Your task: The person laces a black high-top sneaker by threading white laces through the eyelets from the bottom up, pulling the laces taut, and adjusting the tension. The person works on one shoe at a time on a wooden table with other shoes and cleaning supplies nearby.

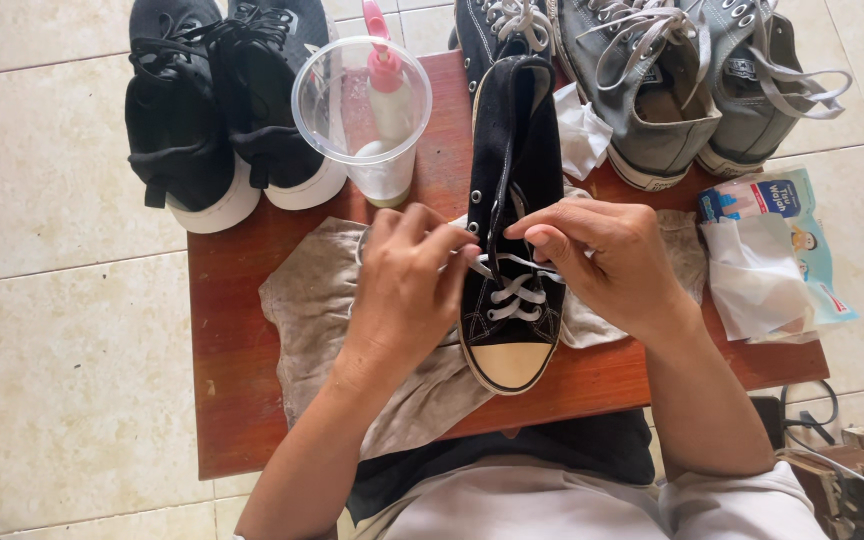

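Hands lacing a black sneaker on a small table

Head view. Sneaker [512, 240], black canvas with a pale toe cap, lies along the middle of the wooden table [242, 390], toe toward you and open top pointing away. It rests on a stained grey cloth [312, 310] spread over the tabletop. White lace [515, 295] crosses the lower eyelets in a few rows; the upper eyelets stand unlaced.

Your left hand [407, 290] sits just left of the sneaker, fingers curled together and pinched on a lace end at the shoe's left edge. Your right hand [612, 265] sits on the right side, thumb and forefinger closed on the lace where it meets the tongue, the other fingers folded. Both hands touch the shoe, and their fingertips nearly meet over the lacing.

Beyond your left hand, a clear plastic cup [362, 110] stands upright on the table's far left part, with a small bottle with a pink cap [388, 85] inside it. Crumpled white tissue [582, 135] lies just right of the sneaker's open top. At the table's right edge lies a pale blue tissue pack [782, 250], a white sheet pulled partly out of it.

Two black shoes [217, 110] with white soles sit side by side on the tiled floor [52, 300], beside the table's far left corner. Two grey sneakers [692, 80] with loose pale laces sit at the far right corner, partly over the table. A further dark laced shoe [497, 25] shows at the far edge, mostly cut off.
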